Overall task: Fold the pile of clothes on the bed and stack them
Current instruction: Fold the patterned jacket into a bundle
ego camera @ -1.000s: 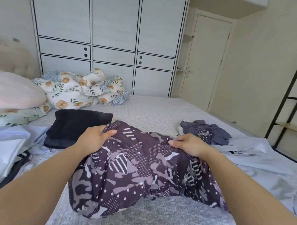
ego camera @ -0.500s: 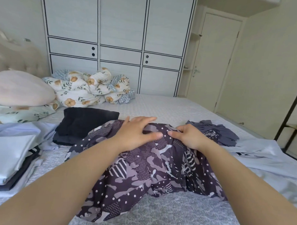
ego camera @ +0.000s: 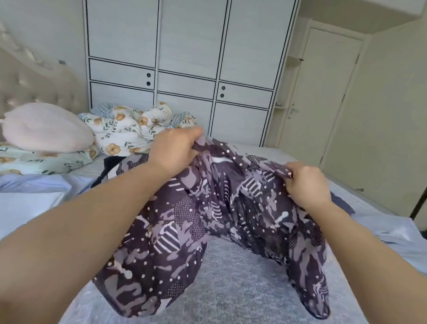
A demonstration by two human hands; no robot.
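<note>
Both hands have the patterned purple garment (ego camera: 180,221) pinched at its top edge: the left hand (ego camera: 174,150) has its fingers curled over a bunched fold of cloth, and the right hand (ego camera: 304,185) nips a corner of the same edge between thumb and curled fingers. Half a second ago the two hands were close together and low on the cloth, the left one lying flat with its fingers spread. Now they have drawn apart and risen, so the edge runs stretched between them and the garment is lifted off the bed (ego camera: 238,297). I judge this to be the shake-out before the first fold, with the piece not yet laid flat.

From the grip the cloth hangs down toward the person in two lobes, one under each forearm, and both lower ends trail on the grey bedspread. Behind the left hand lies a floral quilt (ego camera: 125,131), with a pink pillow (ego camera: 45,127) further left. A dark folded item (ego camera: 109,164) peeks out just beyond the left wrist. Past the right hand a pale blue sheet (ego camera: 388,230) is spread over the bed.
</note>
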